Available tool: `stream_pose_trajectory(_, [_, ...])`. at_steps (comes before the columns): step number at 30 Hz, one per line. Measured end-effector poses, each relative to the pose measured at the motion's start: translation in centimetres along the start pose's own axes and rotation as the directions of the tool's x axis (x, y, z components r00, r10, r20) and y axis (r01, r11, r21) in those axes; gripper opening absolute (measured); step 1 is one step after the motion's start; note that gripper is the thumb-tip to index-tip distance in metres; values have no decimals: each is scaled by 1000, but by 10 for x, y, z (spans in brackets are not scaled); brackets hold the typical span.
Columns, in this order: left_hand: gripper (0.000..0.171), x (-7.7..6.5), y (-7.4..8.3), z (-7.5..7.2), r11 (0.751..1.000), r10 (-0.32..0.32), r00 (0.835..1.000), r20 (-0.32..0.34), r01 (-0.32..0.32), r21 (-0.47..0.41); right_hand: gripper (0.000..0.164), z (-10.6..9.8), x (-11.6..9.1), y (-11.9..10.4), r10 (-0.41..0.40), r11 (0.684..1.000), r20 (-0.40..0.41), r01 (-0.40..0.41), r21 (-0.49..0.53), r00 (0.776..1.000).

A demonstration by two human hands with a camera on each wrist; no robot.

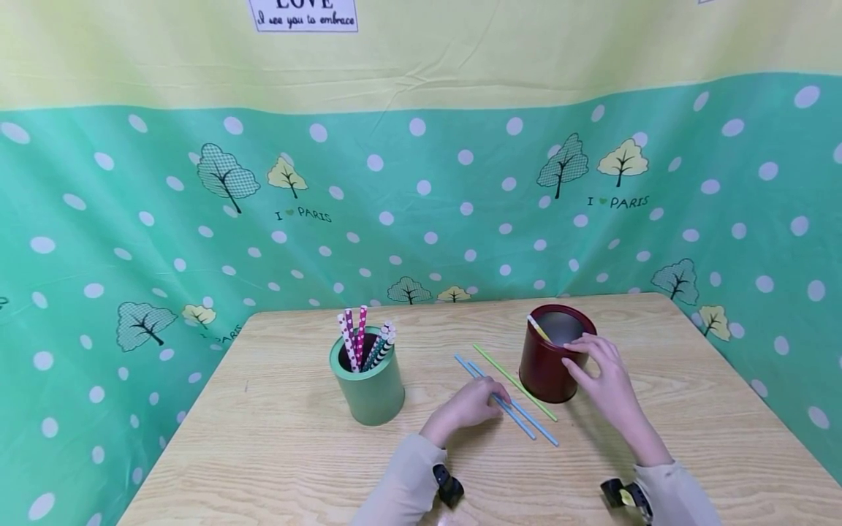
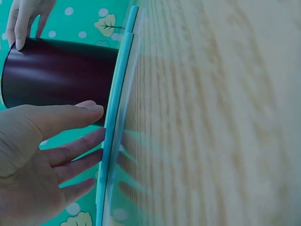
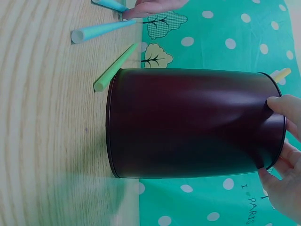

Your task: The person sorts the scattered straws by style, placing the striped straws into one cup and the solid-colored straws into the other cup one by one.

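My left hand (image 1: 472, 403) is over two light blue straws (image 1: 526, 415) on the table. In the left wrist view, its fingertips (image 2: 96, 136) are right at the blue straws (image 2: 120, 75), with the thumb apart from the fingers. My right hand (image 1: 608, 380) pinches the near right rim of a dark red cylindrical holder (image 1: 546, 369), which stands upright. One digit rests on the outer wall in the right wrist view, and others reach past the rim. A yellow straw (image 1: 539, 329) with a pale end leans inside this holder.
A green straw (image 1: 500, 369) lies between the blue straws and the red holder. To the left stands a green holder (image 1: 371, 398) with several patterned straws (image 1: 358, 340), pink, purple, teal and black on white. A polka-dot cloth (image 1: 421, 212) hangs behind the wooden table (image 1: 263, 438).
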State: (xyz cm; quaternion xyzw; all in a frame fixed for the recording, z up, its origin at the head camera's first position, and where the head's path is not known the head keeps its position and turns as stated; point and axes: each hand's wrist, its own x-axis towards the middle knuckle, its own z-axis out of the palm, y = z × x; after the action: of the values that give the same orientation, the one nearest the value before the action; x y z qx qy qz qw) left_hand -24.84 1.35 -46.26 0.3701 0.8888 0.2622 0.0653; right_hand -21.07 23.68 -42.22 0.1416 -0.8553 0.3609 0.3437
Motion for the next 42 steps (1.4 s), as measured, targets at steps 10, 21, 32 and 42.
stream_pose_trajectory(10, [18,1,-3,2,999,3,1000,9,-4,33,28,-1,-1,-1,11,1000,8,-11,2,1000])
stream_pose_trajectory(21, [14,1,-6,5,992,23,1000,1,-23,124,27,-1,-1,-1,32,999,21,-32,-3,999])
stream_pose_trajectory(32, [8,0,-4,6,982,11,1000,16,-14,191,28,-1,-1,0,20,1000,11,-20,-2,1000])
stream_pose_trajectory(42, [7,0,-2,7,968,-4,998,55,-10,252,28,-1,-1,0,17,1000,9,-17,0,1000])
